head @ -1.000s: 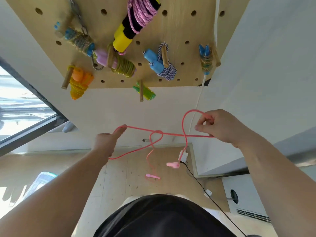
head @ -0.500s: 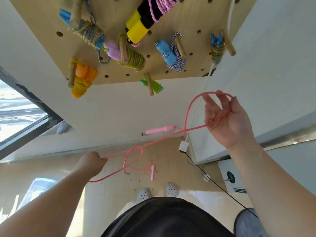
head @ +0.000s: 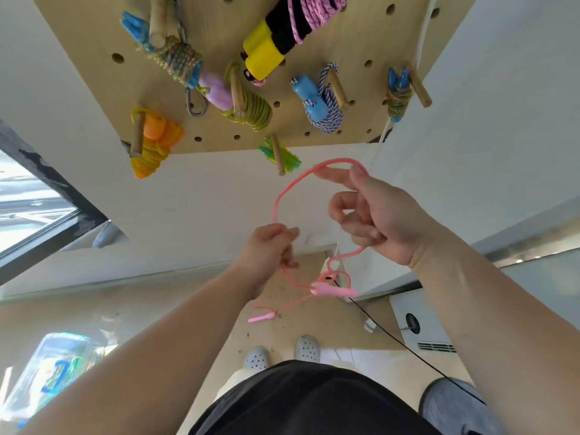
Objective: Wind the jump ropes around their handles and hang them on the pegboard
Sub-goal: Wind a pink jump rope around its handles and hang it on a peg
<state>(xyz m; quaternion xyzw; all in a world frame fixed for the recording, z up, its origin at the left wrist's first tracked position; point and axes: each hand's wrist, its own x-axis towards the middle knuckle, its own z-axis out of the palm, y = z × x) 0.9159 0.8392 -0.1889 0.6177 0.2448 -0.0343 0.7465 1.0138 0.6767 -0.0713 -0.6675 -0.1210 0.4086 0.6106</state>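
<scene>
I see the left hand [head: 270,246] gripping the rope [head: 279,199], the right hand [head: 376,215] curled round its loop. Upper frame, the pegboard [head: 361,36] is crowded with wound ropes [head: 251,108]; the handles [head: 329,289] dangle below.

A person's left hand [head: 270,246] grips a pink jump rope [head: 279,196], its loop arcing over a raised finger of the right hand [head: 379,215]. Two pink handles [head: 329,288] dangle under the pegboard [head: 354,36].

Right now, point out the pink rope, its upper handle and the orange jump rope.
pink rope [head: 281,191], head view, left arc of the raised loop.
upper handle [head: 326,289], head view, middle of its body.
orange jump rope [head: 154,127], head view, its orange handle.
</scene>
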